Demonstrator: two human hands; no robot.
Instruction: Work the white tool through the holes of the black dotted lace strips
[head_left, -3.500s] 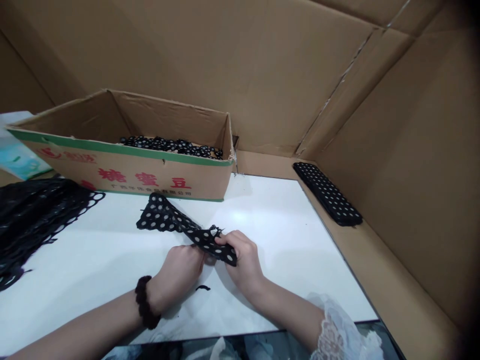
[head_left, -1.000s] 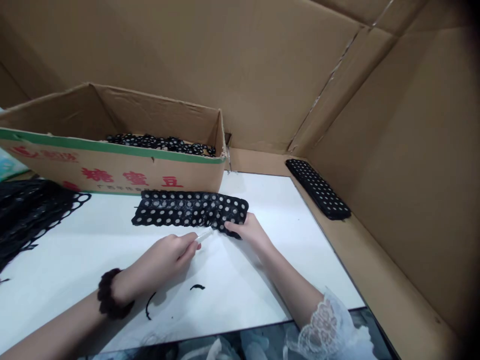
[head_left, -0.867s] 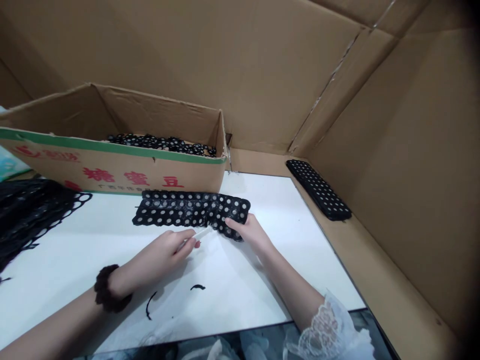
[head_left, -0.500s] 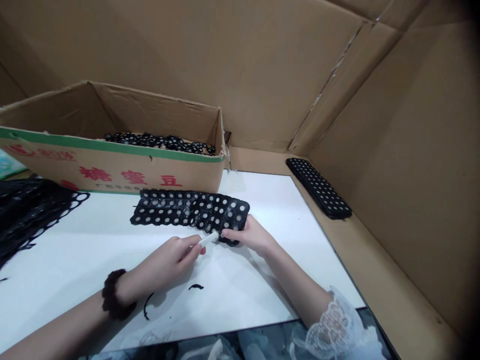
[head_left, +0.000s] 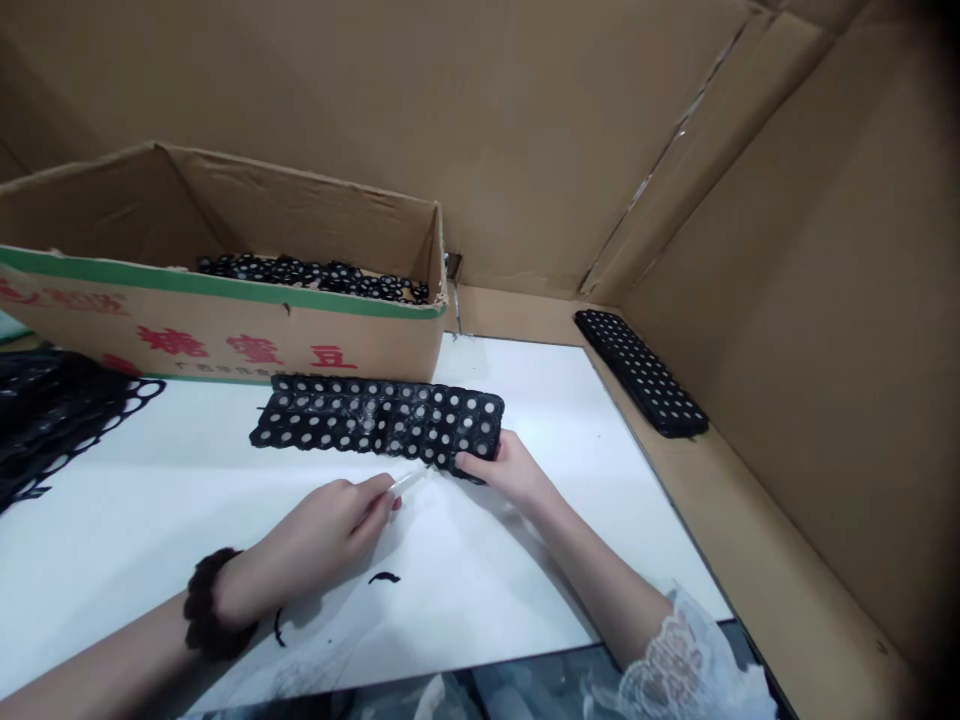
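Lying across the white board is a black strip (head_left: pixel 367 415) dotted with rows of pale round spots or holes. My right hand (head_left: pixel 510 465) grips its near right corner, thumb on top and fingers underneath. Closed around a slim white stick-like tool (head_left: pixel 409 481) is my left hand (head_left: pixel 322 540), which wears a dark scrunchie (head_left: pixel 214 605) at the wrist. The tool's tip is at the strip's near edge, left of my right thumb; whether it touches cannot be made out. Two thin black scraps, one of them curved (head_left: pixel 385 577), lie on the board near my left hand.
Behind the strip stands a cardboard box (head_left: pixel 300 335) holding many black dotted pieces (head_left: pixel 315 277). Black sheets with ring-shaped edges (head_left: pixel 52 420) are heaped at the left. Another dotted black strip or stack (head_left: pixel 641 375) lies on the right ledge, beside cardboard walls (head_left: pixel 787 300).
The strip's right end now lies flatter and straighter. My left hand and the white tool have drawn slightly left, and the view has shifted a little.
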